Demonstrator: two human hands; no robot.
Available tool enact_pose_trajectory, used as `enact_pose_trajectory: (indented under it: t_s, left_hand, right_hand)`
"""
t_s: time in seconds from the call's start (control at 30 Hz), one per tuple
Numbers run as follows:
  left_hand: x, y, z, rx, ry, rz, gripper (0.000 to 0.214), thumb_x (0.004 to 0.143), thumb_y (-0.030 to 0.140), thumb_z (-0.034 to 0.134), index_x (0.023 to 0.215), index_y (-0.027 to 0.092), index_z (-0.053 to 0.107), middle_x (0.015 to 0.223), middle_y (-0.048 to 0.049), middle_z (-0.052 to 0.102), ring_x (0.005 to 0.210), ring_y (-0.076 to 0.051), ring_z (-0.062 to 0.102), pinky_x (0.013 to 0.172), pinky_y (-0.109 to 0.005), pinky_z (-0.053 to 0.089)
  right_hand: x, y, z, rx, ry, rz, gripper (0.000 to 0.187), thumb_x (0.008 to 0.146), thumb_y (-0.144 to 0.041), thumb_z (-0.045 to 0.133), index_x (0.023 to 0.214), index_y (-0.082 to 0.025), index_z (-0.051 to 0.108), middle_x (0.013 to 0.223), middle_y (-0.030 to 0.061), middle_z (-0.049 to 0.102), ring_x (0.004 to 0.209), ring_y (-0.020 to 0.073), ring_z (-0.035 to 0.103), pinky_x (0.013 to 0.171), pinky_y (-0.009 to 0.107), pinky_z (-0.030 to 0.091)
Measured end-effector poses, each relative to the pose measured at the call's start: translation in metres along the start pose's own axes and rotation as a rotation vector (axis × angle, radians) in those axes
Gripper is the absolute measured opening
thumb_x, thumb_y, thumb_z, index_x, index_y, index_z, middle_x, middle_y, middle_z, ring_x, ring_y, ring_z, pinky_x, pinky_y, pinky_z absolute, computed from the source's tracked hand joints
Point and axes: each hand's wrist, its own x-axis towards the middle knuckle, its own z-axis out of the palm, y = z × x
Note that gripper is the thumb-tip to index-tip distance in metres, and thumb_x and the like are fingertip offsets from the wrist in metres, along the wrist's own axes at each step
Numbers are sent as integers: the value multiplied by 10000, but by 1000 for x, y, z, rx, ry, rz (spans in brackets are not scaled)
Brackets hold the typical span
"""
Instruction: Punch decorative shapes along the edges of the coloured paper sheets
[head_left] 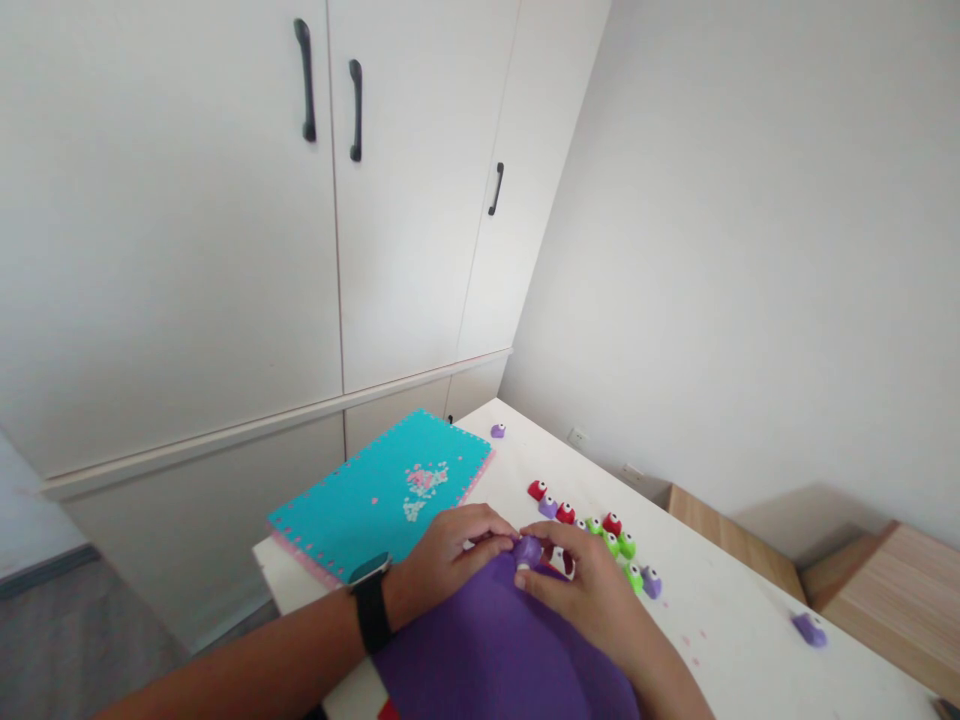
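Note:
Both hands meet over the table around a small purple craft punch (527, 552) with a white button. My right hand (581, 575) is closed on the punch, its thumb against the white part. My left hand (454, 550), with a dark band on the wrist, pinches the upper edge of a purple sheet (487, 640) beside the punch. The sheet hangs curved below both hands, its top edge at the punch. How far the edge goes into the punch is hidden by the fingers. Just beyond my right hand lie several red, green and purple punches (610, 544).
A turquoise foam mat (360, 500) over a pink one bears small pink and pale paper bits (424, 480). Single purple punches lie at the far corner (498, 431) and the right (810, 629) of the white table (735, 590). White cabinets (187, 250) and wooden boxes (892, 590) stand around.

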Motion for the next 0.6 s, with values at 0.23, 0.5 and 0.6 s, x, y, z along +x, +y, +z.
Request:
enact_pose_trajectory:
  t_s: [0.23, 0.5, 0.6]
  left_hand:
    - [1, 1, 0, -13, -2, -57, 222, 987, 352, 597, 1028, 223, 773, 966, -32, 756, 906, -170, 680, 812, -261, 484]
    - [0, -1, 1, -64, 10, -106, 213, 968, 353, 624, 1026, 218, 778, 986, -34, 769, 914, -175, 694, 799, -250, 499]
    - [1, -1, 1, -66, 10, -107, 206, 964, 344, 628, 1017, 219, 782, 976, -34, 772, 905, -177, 696, 796, -251, 499]
  right_hand:
    - [3, 3, 3, 67, -7, -9, 188, 809, -278, 762, 988, -227, 734, 883, -2, 717, 835, 198, 630, 745, 286, 437]
    - [2, 9, 6, 116, -4, -25, 246, 843, -291, 743, 1085, -244, 732, 952, 7, 739, 857, 203, 636, 779, 299, 458]
    - [3, 11, 8, 85, 6, -21, 229, 851, -307, 735, 1069, -236, 733, 943, 15, 736, 851, 207, 634, 782, 303, 464]
